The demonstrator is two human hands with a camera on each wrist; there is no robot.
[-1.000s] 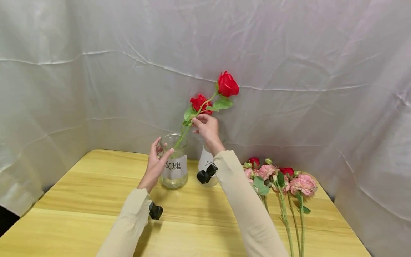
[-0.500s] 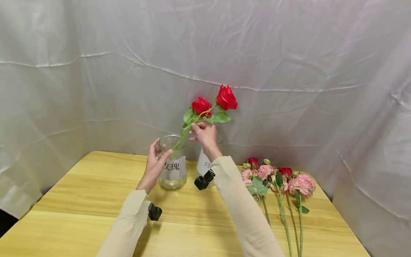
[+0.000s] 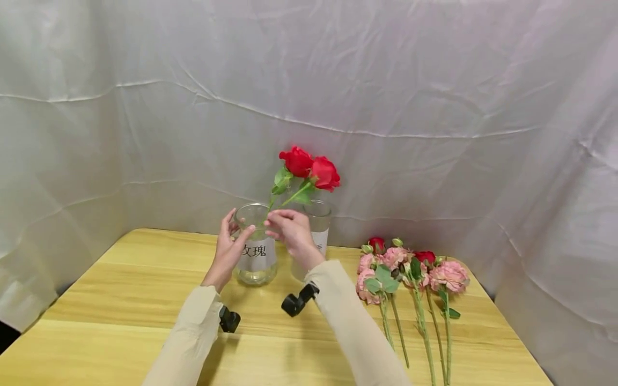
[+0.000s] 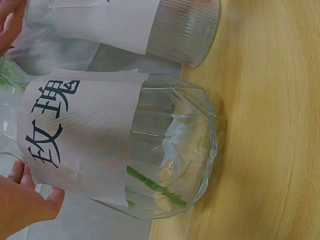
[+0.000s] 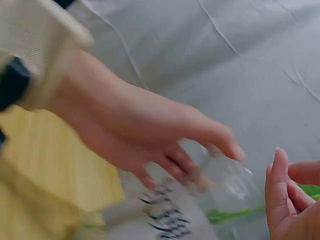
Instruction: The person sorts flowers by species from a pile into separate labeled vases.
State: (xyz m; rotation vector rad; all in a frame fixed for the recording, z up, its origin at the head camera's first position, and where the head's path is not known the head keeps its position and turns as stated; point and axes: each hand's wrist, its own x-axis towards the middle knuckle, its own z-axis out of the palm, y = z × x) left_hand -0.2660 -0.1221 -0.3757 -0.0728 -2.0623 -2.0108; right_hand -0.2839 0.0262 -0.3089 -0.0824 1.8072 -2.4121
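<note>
My left hand (image 3: 229,249) holds a glass vase (image 3: 257,277) near its neck, thumb in front and fingers on the left side. The vase bears a paper label (image 4: 82,135) with black characters. Between thumb and fingers, my right hand (image 3: 295,236) pinches the stem of a red rose (image 3: 325,173) at the vase's mouth. A second red rose (image 3: 296,162) leans out of the same vase, its bloom touching or overlapping the held one. Low inside the glass, green stem ends (image 4: 157,186) show in the left wrist view. Fingers of my right hand (image 5: 292,200) also appear in the right wrist view.
Just behind my right hand stands a ribbed glass vase (image 3: 318,210) with its own label, partly hidden. Pink flowers (image 3: 449,276) and red roses (image 3: 425,257) lie on the right of the wooden table (image 3: 120,300), stems toward me. A grey curtain (image 3: 410,107) hangs behind.
My right hand has moved down and slightly left with the rose, lowering its bloom beside the other one. The ribbed vase shows more now. My left hand keeps its hold on the vase.
</note>
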